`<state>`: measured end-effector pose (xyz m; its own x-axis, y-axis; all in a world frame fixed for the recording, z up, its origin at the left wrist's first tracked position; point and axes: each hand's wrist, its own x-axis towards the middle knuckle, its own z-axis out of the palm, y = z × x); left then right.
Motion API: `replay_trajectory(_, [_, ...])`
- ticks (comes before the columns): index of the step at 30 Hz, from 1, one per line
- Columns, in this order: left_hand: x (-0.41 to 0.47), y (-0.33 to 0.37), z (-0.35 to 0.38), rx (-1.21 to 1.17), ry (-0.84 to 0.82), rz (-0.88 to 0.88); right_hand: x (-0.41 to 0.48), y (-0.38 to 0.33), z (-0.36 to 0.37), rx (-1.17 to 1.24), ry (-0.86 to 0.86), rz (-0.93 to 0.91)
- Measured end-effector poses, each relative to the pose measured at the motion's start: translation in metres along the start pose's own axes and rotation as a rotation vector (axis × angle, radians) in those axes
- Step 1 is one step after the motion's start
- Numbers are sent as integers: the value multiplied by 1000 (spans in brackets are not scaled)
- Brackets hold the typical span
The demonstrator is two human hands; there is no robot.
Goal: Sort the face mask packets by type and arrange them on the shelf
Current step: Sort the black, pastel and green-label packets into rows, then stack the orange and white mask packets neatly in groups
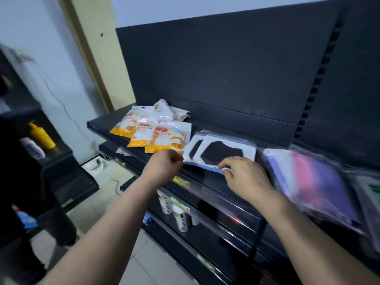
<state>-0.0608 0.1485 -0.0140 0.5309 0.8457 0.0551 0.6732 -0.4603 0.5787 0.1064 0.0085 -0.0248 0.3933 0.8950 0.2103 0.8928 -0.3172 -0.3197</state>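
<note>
On the dark top shelf (226, 128) lie three groups of mask packets. Several orange-and-white packets (152, 132) overlap at the left. In the middle sit clear packets holding black masks (222, 151). To the right lies a stack of clear packets with pink and purple masks (314, 182), blurred. My right hand (244, 173) pinches the front edge of the black mask packets with thumb and fingers. My left hand (164, 167) is curled at the left front corner of the same packets; whether it holds them I cannot tell.
A tall dark back panel (226, 68) rises behind the shelf. Lower shelves hold spray cans (181, 219) and price tags. At the left stands another dark rack with a yellow bottle (42, 135). Cables and a power strip (96, 163) lie on the tiled floor.
</note>
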Motion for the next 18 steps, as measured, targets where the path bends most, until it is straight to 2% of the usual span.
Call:
replay_trajectory(4, [27,-81,-56,49,41,-41,58,-82,39,28,-22,-65])
replay_trajectory(9, [63,-146,-105,52,44,-45,115,-155,75,48,-47,-93])
replay_trajectory(18, [143,-207,-125,-60,131,-130,196,-198,115,95,-12,-48])
